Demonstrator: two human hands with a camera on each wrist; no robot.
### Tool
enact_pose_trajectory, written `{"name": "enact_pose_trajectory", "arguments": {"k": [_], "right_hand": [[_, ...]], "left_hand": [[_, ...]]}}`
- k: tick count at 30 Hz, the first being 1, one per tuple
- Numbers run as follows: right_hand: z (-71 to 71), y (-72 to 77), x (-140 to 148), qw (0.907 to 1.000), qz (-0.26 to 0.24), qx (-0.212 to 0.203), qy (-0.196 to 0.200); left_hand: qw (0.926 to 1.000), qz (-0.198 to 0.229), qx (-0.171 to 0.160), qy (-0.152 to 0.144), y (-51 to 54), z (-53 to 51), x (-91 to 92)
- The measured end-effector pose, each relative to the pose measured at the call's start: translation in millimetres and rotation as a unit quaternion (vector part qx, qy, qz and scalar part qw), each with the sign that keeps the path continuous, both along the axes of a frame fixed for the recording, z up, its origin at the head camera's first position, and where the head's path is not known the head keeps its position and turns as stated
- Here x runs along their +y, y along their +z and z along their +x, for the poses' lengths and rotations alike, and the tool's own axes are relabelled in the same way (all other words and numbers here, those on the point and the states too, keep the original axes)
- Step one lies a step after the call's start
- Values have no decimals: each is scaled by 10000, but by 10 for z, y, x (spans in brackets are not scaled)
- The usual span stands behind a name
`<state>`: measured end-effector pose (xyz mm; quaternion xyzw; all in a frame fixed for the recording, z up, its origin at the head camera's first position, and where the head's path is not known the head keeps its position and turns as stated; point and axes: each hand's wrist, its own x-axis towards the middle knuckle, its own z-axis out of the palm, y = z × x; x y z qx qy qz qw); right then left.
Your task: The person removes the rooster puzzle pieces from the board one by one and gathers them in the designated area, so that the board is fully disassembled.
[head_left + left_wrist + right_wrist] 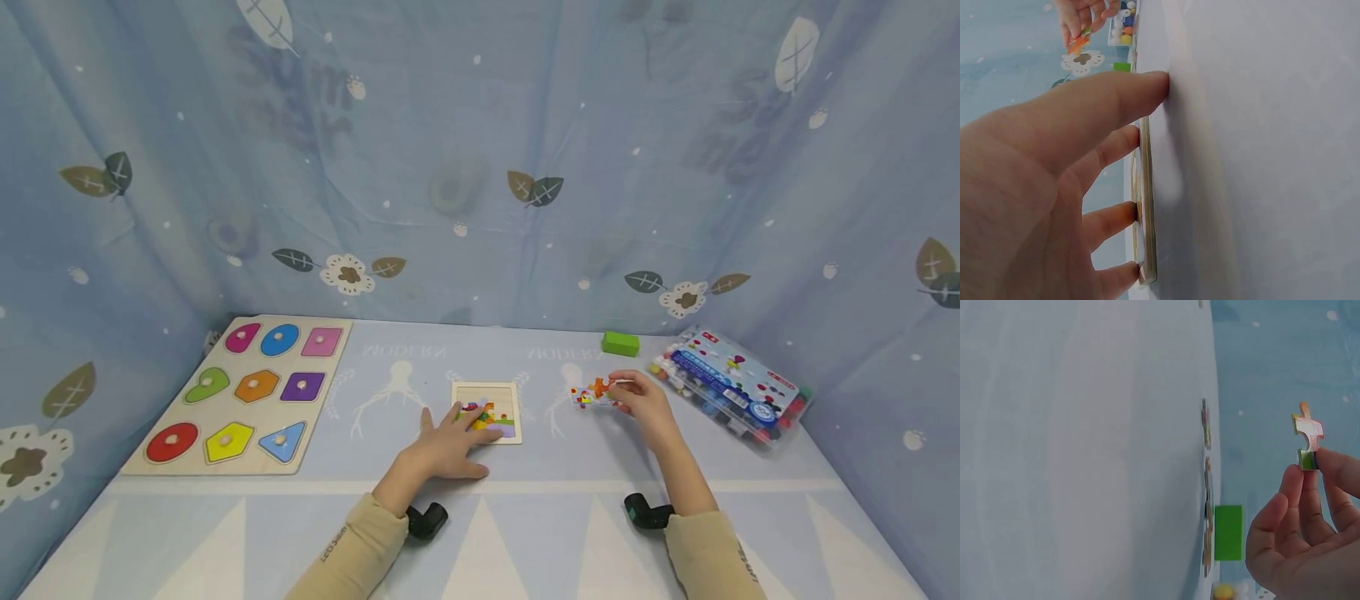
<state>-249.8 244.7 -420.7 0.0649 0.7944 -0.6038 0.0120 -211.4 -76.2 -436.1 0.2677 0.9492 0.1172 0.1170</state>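
Note:
My left hand [446, 447] rests with spread fingers on a small wooden jigsaw tray [486, 389]. In the left wrist view, several fingertips touch the top of the tray [1149, 231], and the thumb stands apart from it. Colourful jigsaw pieces [507, 428] lie inside the tray, partly covered by the fingers. To its right, my right hand [641, 402] pinches an orange and green jigsaw piece [1309, 432] between thumb and fingers, raised above the table. Several loose jigsaw pieces [582, 398] lie beneath and beside that hand, seen edge-on in the right wrist view.
A wooden shape board [251, 412] with knobbed coloured shapes lies at the left. At the back right are a green block [620, 344] and a clear box [731, 387] of colourful contents. Black wrist devices [427, 522] sit at both cuffs. A patterned curtain [465, 167] hangs behind.

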Motion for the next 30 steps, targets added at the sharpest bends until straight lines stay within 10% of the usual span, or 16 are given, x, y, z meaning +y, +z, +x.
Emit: {"name": "enact_pose_trajectory", "arguments": {"k": [30], "right_hand": [[70, -56, 567, 9929, 17, -982, -667]], "left_hand": [[10000, -82, -16, 32, -29, -18, 5]]}}
